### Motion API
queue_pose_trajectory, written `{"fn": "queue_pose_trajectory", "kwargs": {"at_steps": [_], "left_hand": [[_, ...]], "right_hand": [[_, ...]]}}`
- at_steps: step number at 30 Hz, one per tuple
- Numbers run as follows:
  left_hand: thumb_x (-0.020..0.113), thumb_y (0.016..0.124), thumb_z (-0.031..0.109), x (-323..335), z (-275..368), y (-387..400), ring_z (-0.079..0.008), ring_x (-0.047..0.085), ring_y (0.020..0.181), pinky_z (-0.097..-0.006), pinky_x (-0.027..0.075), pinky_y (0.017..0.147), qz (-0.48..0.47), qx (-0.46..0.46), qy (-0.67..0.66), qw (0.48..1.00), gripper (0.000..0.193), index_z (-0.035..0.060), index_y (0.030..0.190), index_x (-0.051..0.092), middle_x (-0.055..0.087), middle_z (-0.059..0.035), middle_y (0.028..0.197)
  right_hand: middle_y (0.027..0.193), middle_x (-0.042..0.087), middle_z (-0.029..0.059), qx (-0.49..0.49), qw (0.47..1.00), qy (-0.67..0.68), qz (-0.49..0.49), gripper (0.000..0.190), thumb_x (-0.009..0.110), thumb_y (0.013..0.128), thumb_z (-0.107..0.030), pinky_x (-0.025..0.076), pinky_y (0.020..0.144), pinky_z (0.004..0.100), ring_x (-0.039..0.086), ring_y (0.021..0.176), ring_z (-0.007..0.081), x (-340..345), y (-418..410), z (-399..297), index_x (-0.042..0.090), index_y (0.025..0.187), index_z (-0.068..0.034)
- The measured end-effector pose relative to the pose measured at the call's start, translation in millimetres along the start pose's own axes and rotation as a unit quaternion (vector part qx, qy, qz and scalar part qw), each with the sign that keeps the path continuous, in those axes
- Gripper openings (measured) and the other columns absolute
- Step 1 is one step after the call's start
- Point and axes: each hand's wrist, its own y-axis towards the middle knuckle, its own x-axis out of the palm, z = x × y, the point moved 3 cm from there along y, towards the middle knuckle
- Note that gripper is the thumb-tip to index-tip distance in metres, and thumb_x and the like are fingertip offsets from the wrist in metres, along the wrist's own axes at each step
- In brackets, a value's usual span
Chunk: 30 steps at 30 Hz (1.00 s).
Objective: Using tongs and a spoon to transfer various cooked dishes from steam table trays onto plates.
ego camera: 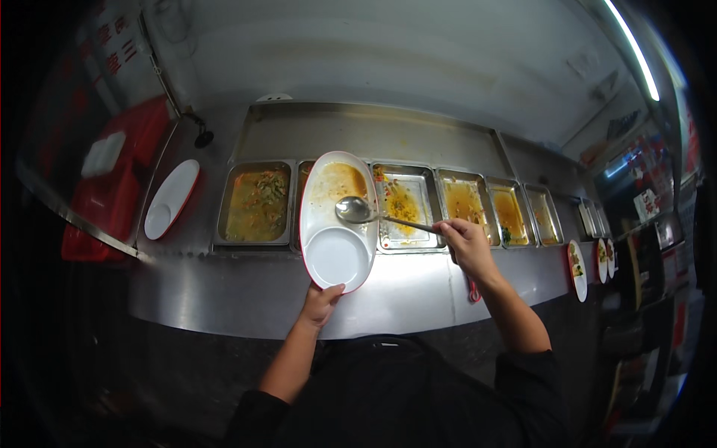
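My left hand (323, 304) grips the near end of an oval white plate (310, 221) with a red rim. Brown sauce lies in the plate's far part, while its round near compartment looks bare. In my right hand (465, 246) is the handle of a metal serving spoon (354, 209), whose bowl is over the middle of the plate. Behind the plate stand steel food pans: one at left (256, 204) with broth and greens, one partly hidden by the plate, and one at right (408, 208) with yellow oily remnants.
More steel pans (506, 213) run to the right. An oval plate (172, 199) lies at left beside red crates (101, 207). Plates with food (577, 270) sit at the far right edge. A red-handled utensil (474, 292) lies on the steel counter (224, 297) near my right forearm.
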Motion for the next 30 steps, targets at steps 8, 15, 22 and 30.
{"fn": "queue_pose_trajectory", "kwargs": {"at_steps": [8,15,22,30], "left_hand": [[0.063,0.082,-0.004,10.1,-4.0,7.0,-0.0277,0.053,0.126,-0.0472,0.045,0.106,-0.041,0.031,-0.054,0.997,0.064,0.0055,0.142,0.043,0.055,-0.0096,0.134],[0.062,0.083,-0.005,12.2,-2.0,13.5,-0.0253,0.052,0.127,-0.0431,0.04,0.111,-0.057,0.048,-0.038,0.997,0.064,0.0069,0.143,0.042,0.053,-0.0087,0.135],[0.063,0.083,-0.006,5.5,-4.1,18.0,-0.0237,0.049,0.13,-0.0401,0.038,0.112,-0.041,0.055,-0.002,0.998,0.067,0.0062,0.144,0.041,0.052,-0.0075,0.138],[0.064,0.083,-0.007,9.8,-0.7,14.0,-0.0213,0.051,0.124,-0.0356,0.038,0.109,-0.016,0.096,0.03,0.995,0.059,0.0007,0.139,0.045,0.054,-0.0085,0.133]], "right_hand": [[0.087,0.072,0.009,0.057,0.978,0.128,-0.157,0.032,0.07,0.09,-0.003,0.051,0.049,0.0231,0.073,0.074,0.015,17.2,-27.9,-0.6,0.065,0.122,0.002],[0.087,0.073,0.0107,-0.278,0.951,-0.102,-0.084,0.024,0.069,0.089,-0.003,0.056,0.061,0.0266,0.072,0.075,0.0177,28.7,-32.9,-34.9,0.072,0.113,-0.003],[0.082,0.069,0.0117,-0.17,0.985,-0.014,0.014,0.02,0.066,0.091,0.0,0.056,0.055,0.0264,0.071,0.066,0.016,31.3,-50.9,-47.2,0.071,0.111,-0.001],[0.081,0.068,0.011,-0.135,0.991,0.006,0.021,0.019,0.064,0.092,0.002,0.057,0.058,0.026,0.073,0.069,0.0173,35.8,-46.8,-41.3,0.071,0.109,0.0]]}}
